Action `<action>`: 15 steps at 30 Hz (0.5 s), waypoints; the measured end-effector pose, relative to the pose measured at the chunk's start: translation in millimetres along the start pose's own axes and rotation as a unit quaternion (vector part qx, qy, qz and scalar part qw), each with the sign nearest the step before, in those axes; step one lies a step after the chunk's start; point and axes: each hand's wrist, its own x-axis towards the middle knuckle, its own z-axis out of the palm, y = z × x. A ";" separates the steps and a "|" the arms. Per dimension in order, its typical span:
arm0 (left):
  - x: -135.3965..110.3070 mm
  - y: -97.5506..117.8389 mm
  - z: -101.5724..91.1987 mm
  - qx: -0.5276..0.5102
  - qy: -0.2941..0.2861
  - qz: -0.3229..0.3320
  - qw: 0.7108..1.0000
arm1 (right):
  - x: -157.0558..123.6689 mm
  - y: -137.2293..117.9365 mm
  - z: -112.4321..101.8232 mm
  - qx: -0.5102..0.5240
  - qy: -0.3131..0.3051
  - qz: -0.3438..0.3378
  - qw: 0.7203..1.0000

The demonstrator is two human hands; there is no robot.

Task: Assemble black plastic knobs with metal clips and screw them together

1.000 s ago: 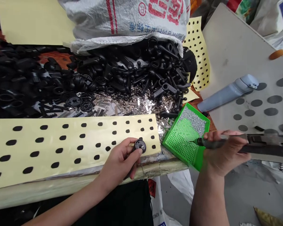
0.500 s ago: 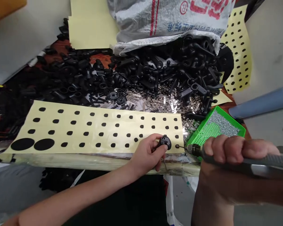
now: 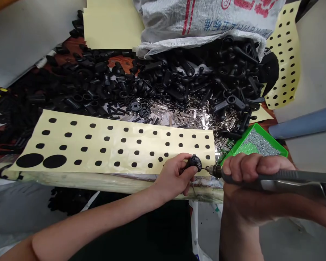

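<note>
A small round black plastic part (image 3: 195, 163), a spoked disc, sits at the near right end of the long yellow sheet (image 3: 145, 146), pinched in the curled fingers of the left hand (image 3: 174, 175), with its face turned to the right. The right hand (image 3: 250, 190) is closed around one rotary tool (image 3: 277, 176), whose thin bit (image 3: 207, 168) points left at the disc; whether the tip touches it, I cannot tell.

That near sheet has rows of small black dots and two large black circles at its left end. One green tray (image 3: 241, 154) lies just behind the right hand, holding a heap of grey grains. Beyond the sheet spreads a pile of black plastic parts (image 3: 195, 79), too many to count, with silvery metal pieces (image 3: 184, 116) along its near side. Two more spoked discs (image 3: 135, 106) lie at its near edge. One white woven sack (image 3: 206, 18) sits at the far side, and one blue-grey bottle (image 3: 304, 127) lies at right.
</note>
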 end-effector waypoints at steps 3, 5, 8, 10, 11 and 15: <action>0.2 -0.3 0.0 -0.001 0.001 0.003 1.000 | 0.3 1.4 3.7 -0.001 0.006 -0.003 1.000; 0.3 -0.1 -0.1 -0.002 0.002 0.002 1.000 | -0.8 3.7 3.9 0.007 0.003 -0.006 1.000; 0.4 0.6 0.0 -0.005 0.004 0.000 1.000 | -2.9 7.5 1.5 0.020 -0.011 -0.005 1.000; 0.1 1.4 0.3 -0.008 0.006 0.001 1.000 | -4.6 9.7 -1.0 0.030 -0.019 -0.001 0.999; -0.1 1.9 0.6 -0.010 0.009 0.000 1.000 | -5.7 10.5 -2.0 0.034 -0.026 0.006 0.999; -2.0 3.9 1.6 -0.013 0.024 0.001 1.000 | -10.6 12.8 -2.1 0.049 -0.050 0.050 0.996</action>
